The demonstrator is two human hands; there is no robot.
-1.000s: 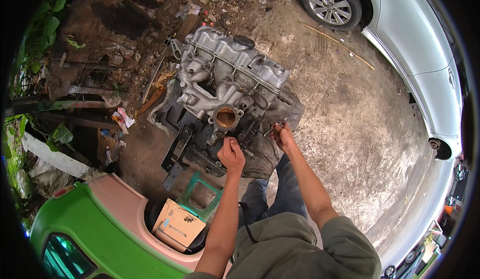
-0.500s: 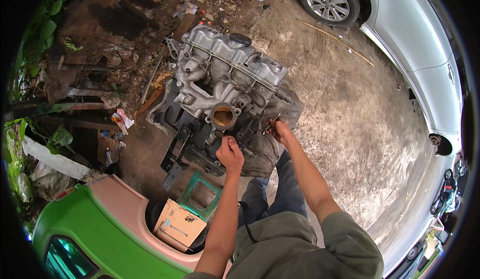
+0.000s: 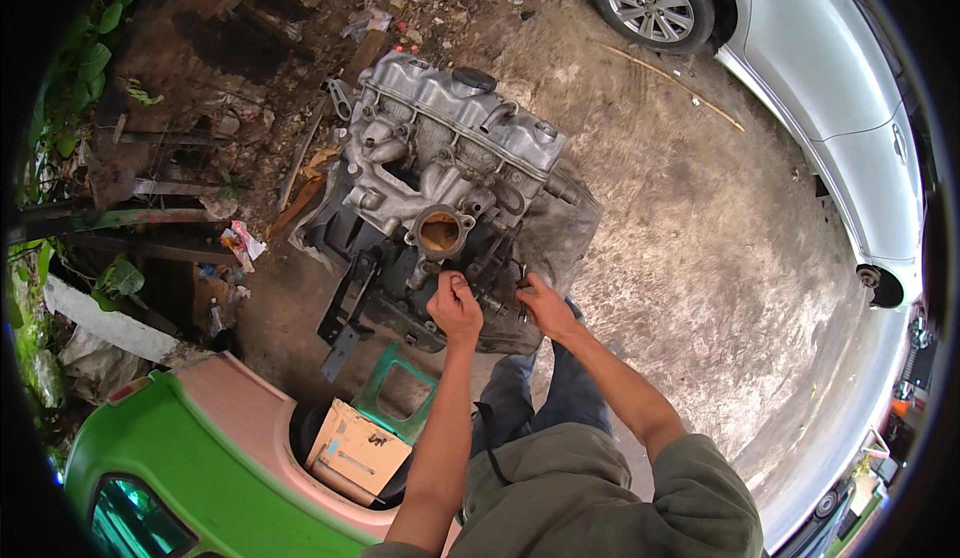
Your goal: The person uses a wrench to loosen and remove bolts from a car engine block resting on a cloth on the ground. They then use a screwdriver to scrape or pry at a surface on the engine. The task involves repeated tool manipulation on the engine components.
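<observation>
A worn grey metal engine [image 3: 470, 143] stands in front of me, with a ribbed cover on top and a round flanged intake opening [image 3: 440, 232] on its near side. Just below that opening, my left hand [image 3: 456, 308] is closed, fingertips pressed together. Whatever it pinches is hidden. To its right, at the engine's near edge, my right hand [image 3: 546, 308] grips a slim metal hand tool [image 3: 522, 293] held roughly upright. The tool is too small to tell whether it is a wrench or pliers.
A black bracket [image 3: 345, 323] juts from the engine's near left. Behind my left forearm are a green frame [image 3: 402, 383] and a wooden box [image 3: 360, 443], beside a green and pink vehicle [image 3: 230, 408]. A silver car [image 3: 840, 88] stands right; scrap wood and litter lie left.
My right hand has moved left and slightly toward me with the tool, closer to my left hand. My left hand stays near the intake opening.
</observation>
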